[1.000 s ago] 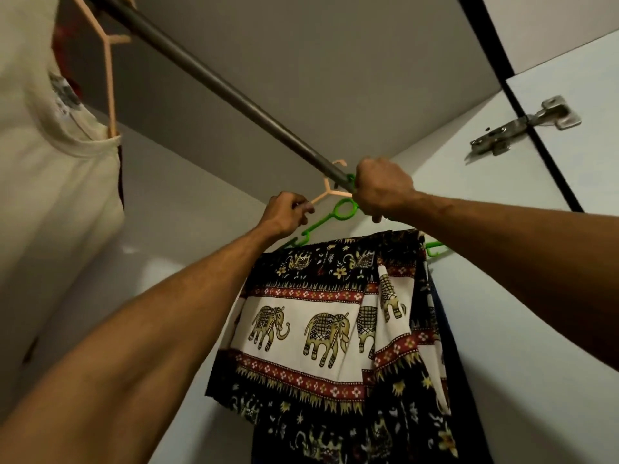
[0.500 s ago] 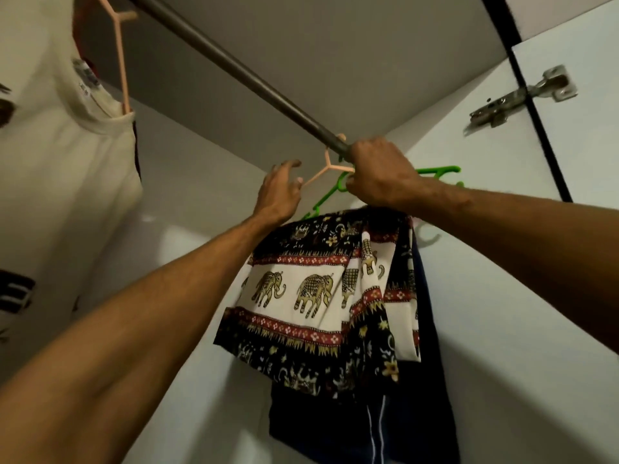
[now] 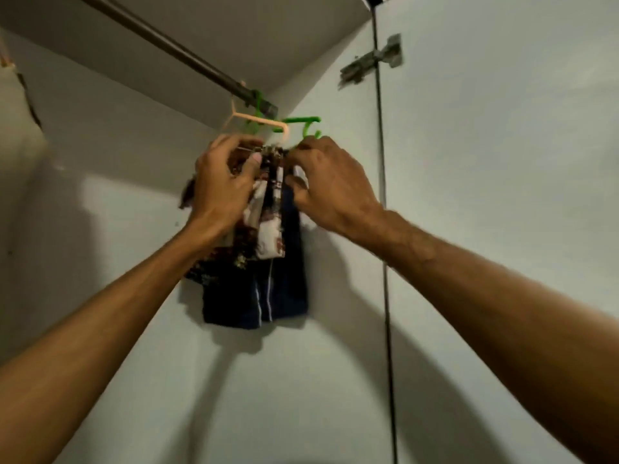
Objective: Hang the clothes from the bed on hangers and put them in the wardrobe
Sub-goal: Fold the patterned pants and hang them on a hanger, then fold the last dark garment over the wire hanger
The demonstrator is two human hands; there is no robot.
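Observation:
A dark elephant-print garment (image 3: pixel 264 236) hangs bunched near the right end of the grey wardrobe rail (image 3: pixel 174 51), with navy striped shorts (image 3: pixel 264 296) behind and below it. A peach hanger (image 3: pixel 264 122) and a green hanger (image 3: pixel 301 121) hook over the rail just above. My left hand (image 3: pixel 224 182) grips the top of the printed garment from the left. My right hand (image 3: pixel 331 182) pinches its top edge from the right. The frame is blurred, so the hanger bars under my fingers are hidden.
The white wardrobe side wall (image 3: pixel 335 329) stands right behind the clothes. The open door (image 3: pixel 502 195) with a metal hinge (image 3: pixel 371 63) is on the right. A cream shirt (image 3: pixel 16 135) hangs at the far left edge.
My right hand came off the rail and hook and dropped to the garment's top. My left hand closed on the cloth. The printed garment now hangs bunched narrow instead of spread wide.

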